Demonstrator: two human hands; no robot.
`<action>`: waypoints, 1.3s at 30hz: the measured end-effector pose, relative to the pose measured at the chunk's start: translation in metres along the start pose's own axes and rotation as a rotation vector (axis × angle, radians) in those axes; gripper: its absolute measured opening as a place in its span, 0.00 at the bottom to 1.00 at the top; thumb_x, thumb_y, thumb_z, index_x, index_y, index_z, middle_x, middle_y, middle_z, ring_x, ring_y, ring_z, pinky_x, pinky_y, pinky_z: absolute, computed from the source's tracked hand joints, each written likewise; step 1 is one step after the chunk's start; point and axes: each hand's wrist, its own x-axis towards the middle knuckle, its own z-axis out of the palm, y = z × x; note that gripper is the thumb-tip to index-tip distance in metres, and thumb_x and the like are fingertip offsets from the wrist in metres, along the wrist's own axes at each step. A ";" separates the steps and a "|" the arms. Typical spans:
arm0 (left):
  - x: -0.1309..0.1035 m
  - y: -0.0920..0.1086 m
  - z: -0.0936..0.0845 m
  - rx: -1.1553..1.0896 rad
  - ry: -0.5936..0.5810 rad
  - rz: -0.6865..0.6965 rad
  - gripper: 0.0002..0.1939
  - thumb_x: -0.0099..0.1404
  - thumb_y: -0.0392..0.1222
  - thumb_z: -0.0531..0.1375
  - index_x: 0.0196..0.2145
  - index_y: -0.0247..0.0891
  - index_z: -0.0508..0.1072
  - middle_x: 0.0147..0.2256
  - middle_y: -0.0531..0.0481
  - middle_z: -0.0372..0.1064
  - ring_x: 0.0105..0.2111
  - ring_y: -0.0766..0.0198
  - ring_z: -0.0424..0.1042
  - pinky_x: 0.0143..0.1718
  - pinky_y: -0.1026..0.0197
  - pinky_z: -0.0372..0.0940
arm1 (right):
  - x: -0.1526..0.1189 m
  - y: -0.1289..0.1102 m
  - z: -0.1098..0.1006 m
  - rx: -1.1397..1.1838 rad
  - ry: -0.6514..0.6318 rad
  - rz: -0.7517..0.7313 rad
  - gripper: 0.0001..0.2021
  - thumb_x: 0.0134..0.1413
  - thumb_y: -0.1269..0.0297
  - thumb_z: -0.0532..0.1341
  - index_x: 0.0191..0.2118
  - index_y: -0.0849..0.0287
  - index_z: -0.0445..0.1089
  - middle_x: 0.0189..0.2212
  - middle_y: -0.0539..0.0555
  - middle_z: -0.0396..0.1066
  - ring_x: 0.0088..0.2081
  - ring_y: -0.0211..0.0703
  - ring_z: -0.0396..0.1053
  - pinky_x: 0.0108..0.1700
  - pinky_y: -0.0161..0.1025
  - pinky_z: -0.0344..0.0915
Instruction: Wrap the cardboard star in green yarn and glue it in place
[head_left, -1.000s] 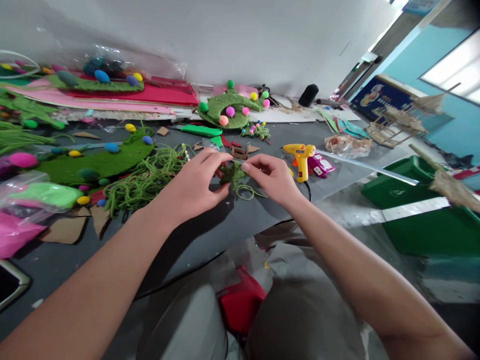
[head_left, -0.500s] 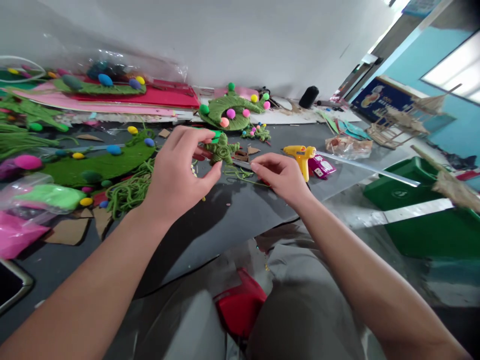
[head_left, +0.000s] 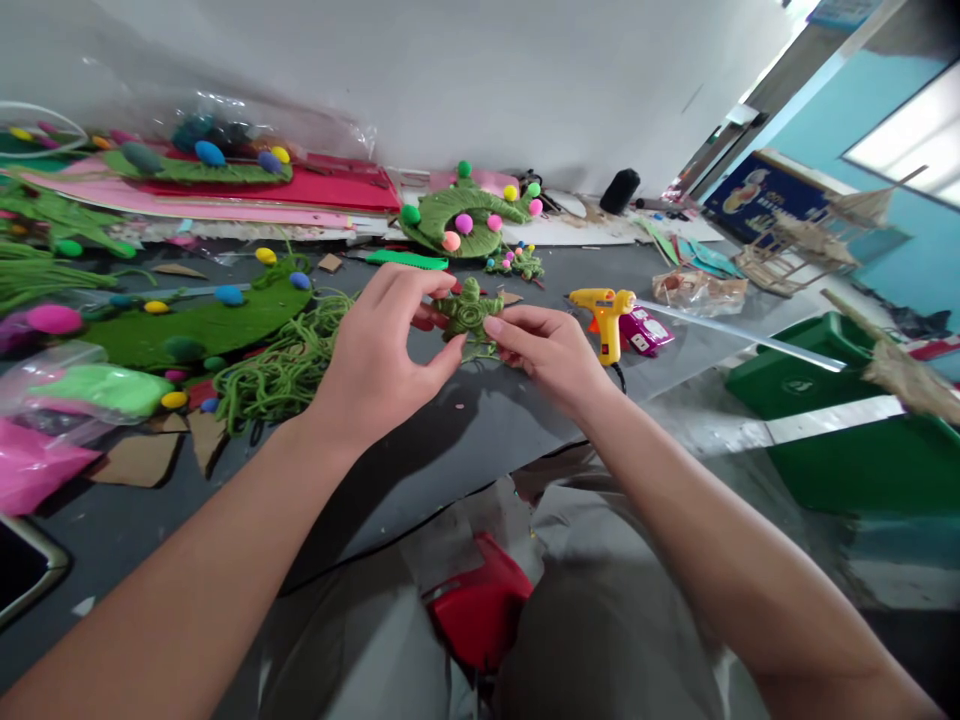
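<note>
A small green yarn-wrapped star [head_left: 470, 310] is held up over the dark grey table in the head view. My left hand [head_left: 390, 350] grips its left side between thumb and fingers. On the star's right edge, the thumb and fingers of my right hand [head_left: 551, 355] are pinched. Beneath and behind the star lie loose strands of green yarn, partly hidden by my hands. Just beyond my left hand rests a bright green strip [head_left: 406, 260]. A yellow glue gun [head_left: 606, 318] stands to the right of my right hand.
A green yarn wreath [head_left: 435, 222] with pompoms lies at the back. On the left are a green felt piece [head_left: 150, 335], tangled yarn [head_left: 281, 365] and cardboard scraps [head_left: 139, 460]. A purple packet [head_left: 646, 332] lies beside the glue gun; green bins [head_left: 862, 450] stand at right.
My left hand has moved right with the star. My right hand has come to the star's right edge, and the two hands are now closer together.
</note>
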 end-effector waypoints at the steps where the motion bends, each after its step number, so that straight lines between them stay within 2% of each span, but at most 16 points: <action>1: 0.000 0.000 0.000 -0.003 0.001 -0.005 0.18 0.68 0.40 0.65 0.55 0.46 0.69 0.53 0.48 0.71 0.43 0.60 0.78 0.49 0.53 0.75 | 0.000 0.001 -0.001 0.011 -0.001 0.003 0.19 0.45 0.47 0.77 0.34 0.56 0.81 0.25 0.47 0.69 0.28 0.35 0.61 0.30 0.36 0.59; 10: 0.001 0.001 0.002 -0.028 -0.011 -0.011 0.18 0.67 0.38 0.65 0.54 0.45 0.69 0.54 0.47 0.70 0.42 0.61 0.77 0.47 0.53 0.75 | 0.001 0.003 -0.006 0.016 -0.016 0.014 0.16 0.48 0.49 0.76 0.35 0.55 0.79 0.25 0.47 0.69 0.28 0.35 0.65 0.31 0.35 0.61; 14: 0.001 -0.001 0.002 -0.023 -0.011 -0.035 0.17 0.67 0.39 0.65 0.53 0.46 0.69 0.53 0.48 0.71 0.42 0.60 0.78 0.49 0.52 0.75 | 0.002 0.004 -0.008 0.016 0.001 0.028 0.16 0.50 0.49 0.75 0.37 0.56 0.79 0.30 0.49 0.73 0.29 0.34 0.66 0.30 0.34 0.63; 18: 0.001 -0.003 0.003 -0.025 0.009 -0.074 0.18 0.67 0.40 0.65 0.53 0.44 0.70 0.52 0.47 0.72 0.43 0.59 0.79 0.49 0.53 0.75 | 0.002 0.006 -0.012 -0.003 0.017 0.037 0.19 0.57 0.45 0.70 0.31 0.57 0.77 0.29 0.51 0.73 0.28 0.34 0.67 0.29 0.34 0.63; 20: 0.001 -0.005 0.004 -0.055 0.031 -0.090 0.17 0.67 0.40 0.65 0.53 0.44 0.70 0.52 0.47 0.72 0.42 0.61 0.79 0.49 0.54 0.76 | 0.000 0.005 -0.012 -0.025 -0.004 0.028 0.17 0.57 0.46 0.70 0.34 0.56 0.79 0.33 0.51 0.76 0.31 0.36 0.70 0.30 0.34 0.65; 21: 0.001 -0.005 0.005 -0.078 0.041 -0.092 0.17 0.67 0.40 0.65 0.53 0.44 0.70 0.52 0.47 0.71 0.42 0.61 0.79 0.49 0.54 0.76 | -0.001 0.004 -0.010 -0.033 -0.036 0.016 0.15 0.55 0.48 0.72 0.40 0.55 0.80 0.37 0.52 0.78 0.33 0.36 0.71 0.31 0.34 0.67; 23: 0.001 -0.005 0.006 -0.129 0.058 -0.089 0.17 0.67 0.40 0.66 0.53 0.44 0.70 0.53 0.47 0.69 0.42 0.62 0.79 0.49 0.55 0.77 | -0.003 0.003 -0.006 -0.041 -0.125 -0.004 0.21 0.50 0.52 0.76 0.49 0.51 0.79 0.47 0.51 0.79 0.36 0.38 0.74 0.32 0.34 0.69; 24: 0.001 -0.005 0.006 -0.150 0.062 -0.087 0.17 0.67 0.40 0.66 0.52 0.44 0.70 0.53 0.47 0.69 0.43 0.62 0.79 0.50 0.55 0.77 | -0.004 0.003 -0.003 -0.046 -0.167 -0.010 0.23 0.49 0.53 0.76 0.51 0.51 0.78 0.48 0.51 0.79 0.36 0.38 0.74 0.32 0.34 0.69; 26: 0.001 -0.005 0.007 -0.166 0.070 -0.092 0.17 0.67 0.41 0.66 0.52 0.44 0.69 0.53 0.46 0.68 0.44 0.62 0.79 0.50 0.56 0.78 | -0.004 0.004 0.003 -0.089 -0.219 -0.021 0.19 0.52 0.52 0.75 0.47 0.53 0.78 0.42 0.51 0.79 0.33 0.37 0.73 0.31 0.35 0.68; 28: 0.001 -0.007 0.006 -0.141 0.090 -0.114 0.17 0.68 0.43 0.66 0.52 0.44 0.69 0.53 0.47 0.69 0.43 0.62 0.79 0.49 0.56 0.78 | -0.004 0.006 0.005 -0.195 -0.246 -0.050 0.14 0.59 0.51 0.70 0.42 0.56 0.78 0.34 0.50 0.78 0.30 0.36 0.71 0.31 0.35 0.67; 30: 0.002 -0.010 0.004 -0.096 0.130 -0.142 0.18 0.68 0.45 0.66 0.53 0.43 0.68 0.53 0.47 0.70 0.42 0.63 0.79 0.47 0.57 0.78 | -0.005 0.005 0.002 -0.305 -0.299 -0.092 0.12 0.63 0.54 0.67 0.39 0.58 0.79 0.31 0.50 0.78 0.30 0.36 0.70 0.34 0.36 0.67; 33: 0.004 -0.016 0.000 -0.055 0.185 -0.181 0.20 0.68 0.45 0.64 0.55 0.38 0.67 0.54 0.48 0.69 0.42 0.65 0.78 0.47 0.57 0.78 | -0.013 -0.005 -0.010 -0.402 -0.491 -0.117 0.07 0.57 0.60 0.71 0.38 0.57 0.83 0.35 0.52 0.81 0.35 0.39 0.74 0.37 0.36 0.67; 35: 0.006 -0.018 0.000 -0.093 0.208 -0.219 0.21 0.68 0.44 0.64 0.55 0.37 0.68 0.53 0.48 0.69 0.42 0.65 0.78 0.47 0.56 0.77 | -0.018 -0.014 -0.019 -0.491 -0.669 -0.154 0.10 0.56 0.61 0.72 0.44 0.54 0.83 0.47 0.54 0.81 0.43 0.42 0.76 0.39 0.37 0.68; 36: 0.006 -0.018 0.001 -0.142 0.219 -0.242 0.21 0.67 0.44 0.65 0.55 0.37 0.68 0.52 0.48 0.70 0.41 0.65 0.78 0.47 0.56 0.78 | -0.019 -0.017 -0.024 -0.523 -0.654 -0.179 0.10 0.58 0.60 0.71 0.45 0.53 0.83 0.50 0.54 0.80 0.45 0.43 0.75 0.40 0.37 0.68; 37: 0.006 -0.017 0.003 -0.201 0.233 -0.262 0.21 0.66 0.43 0.66 0.54 0.37 0.69 0.52 0.48 0.71 0.40 0.65 0.78 0.47 0.56 0.78 | -0.020 -0.020 -0.027 -0.533 -0.557 -0.188 0.09 0.60 0.58 0.70 0.42 0.54 0.83 0.49 0.54 0.80 0.44 0.43 0.75 0.41 0.38 0.68; 39: 0.006 -0.014 0.009 -0.317 0.258 -0.279 0.21 0.62 0.41 0.68 0.52 0.38 0.71 0.50 0.47 0.73 0.39 0.65 0.78 0.46 0.57 0.78 | -0.018 -0.021 -0.030 -0.519 -0.282 -0.154 0.13 0.62 0.53 0.68 0.37 0.58 0.82 0.44 0.55 0.80 0.38 0.41 0.73 0.39 0.38 0.67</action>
